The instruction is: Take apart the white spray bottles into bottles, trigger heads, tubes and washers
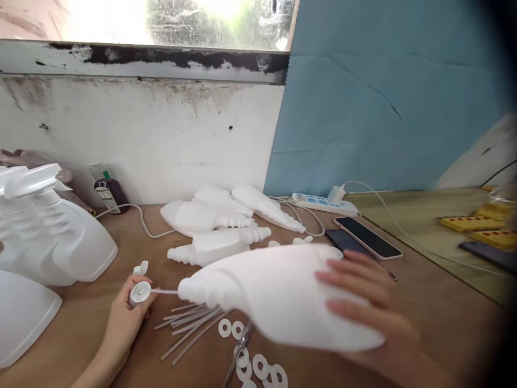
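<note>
My left hand (123, 318) is closed around a white spray trigger head (140, 292), its round cap facing me. From the head a thin white tube (165, 291) runs right to the mouth of a white plastic spray bottle (274, 291); I cannot tell how far inside it reaches. My right hand (375, 307), blurred, grips that bottle near its base and holds it sideways above the table, neck pointing left. Below the bottle lie several loose white tubes (189, 323), several white ring washers (260, 366) and a metal tool (241, 345), partly hidden.
Several white bottles (218, 242) lie at the back. Bottles fitted with spray heads (60, 231) stand at left, near a dark bottle (110, 191). Phones (369, 237) and a power strip (323, 203) with cables sit at the back right. Yellow packs (495, 237) are farther right.
</note>
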Motion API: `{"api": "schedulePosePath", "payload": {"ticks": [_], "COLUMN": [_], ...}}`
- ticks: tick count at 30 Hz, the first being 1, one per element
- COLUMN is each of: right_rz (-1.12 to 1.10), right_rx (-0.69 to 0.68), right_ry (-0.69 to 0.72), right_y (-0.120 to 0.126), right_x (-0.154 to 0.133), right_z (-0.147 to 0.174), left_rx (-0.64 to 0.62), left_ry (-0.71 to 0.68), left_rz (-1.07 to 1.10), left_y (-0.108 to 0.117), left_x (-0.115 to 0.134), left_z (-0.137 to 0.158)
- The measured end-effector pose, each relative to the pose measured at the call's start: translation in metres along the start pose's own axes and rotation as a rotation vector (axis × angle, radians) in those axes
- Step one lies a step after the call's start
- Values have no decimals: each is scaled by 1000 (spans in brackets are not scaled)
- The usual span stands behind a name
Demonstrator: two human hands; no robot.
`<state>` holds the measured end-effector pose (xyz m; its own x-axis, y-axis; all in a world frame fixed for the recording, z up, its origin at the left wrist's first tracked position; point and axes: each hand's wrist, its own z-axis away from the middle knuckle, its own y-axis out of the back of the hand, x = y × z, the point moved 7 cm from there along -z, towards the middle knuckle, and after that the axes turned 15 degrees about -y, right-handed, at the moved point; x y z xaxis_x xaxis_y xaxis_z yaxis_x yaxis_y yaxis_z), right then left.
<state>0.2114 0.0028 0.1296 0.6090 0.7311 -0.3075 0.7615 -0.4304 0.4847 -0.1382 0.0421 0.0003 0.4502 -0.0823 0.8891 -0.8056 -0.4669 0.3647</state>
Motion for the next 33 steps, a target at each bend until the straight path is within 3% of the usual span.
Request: {"api": "schedulePosePath", "payload": {"ticks": [4, 7, 10, 14, 17, 20, 23, 28, 31, 33], "right_rz": [36, 48, 143, 284, 427, 442, 426, 342, 286, 234], "right_rx": [243, 373, 206, -27, -135, -176, -205, -277, -284, -284], "right_ry": [-68, -220, -272, -168, -151, -125, -91, -21, -15, -17], "right_y": [29, 19, -26, -98, -147, -179, -195, -198, -189, -181], "right_x": [33, 66, 89, 99, 107, 114, 122, 129, 115, 90], "right_z": [-42, -58, -76, -105, -124, -133, -132, -128, -126, -119], "left_rx": [34, 20, -8, -16, -47, -8, 45, -20, -50, -71], "left_ry": [50, 39, 29, 62, 71, 51, 25, 15, 6, -4], "left_rz": [90, 153, 210, 242, 250, 253, 252, 216, 265, 308], "left_y": [3, 2, -2, -5, -8, -5, -1, -3, -10, -15], "left_x": [-7, -14, -16, -16, -16, -19, -22, -20, -16, -12], "left_z": [-1, -4, -6, -4, -3, -3, -4, -4, 0, 4]}}
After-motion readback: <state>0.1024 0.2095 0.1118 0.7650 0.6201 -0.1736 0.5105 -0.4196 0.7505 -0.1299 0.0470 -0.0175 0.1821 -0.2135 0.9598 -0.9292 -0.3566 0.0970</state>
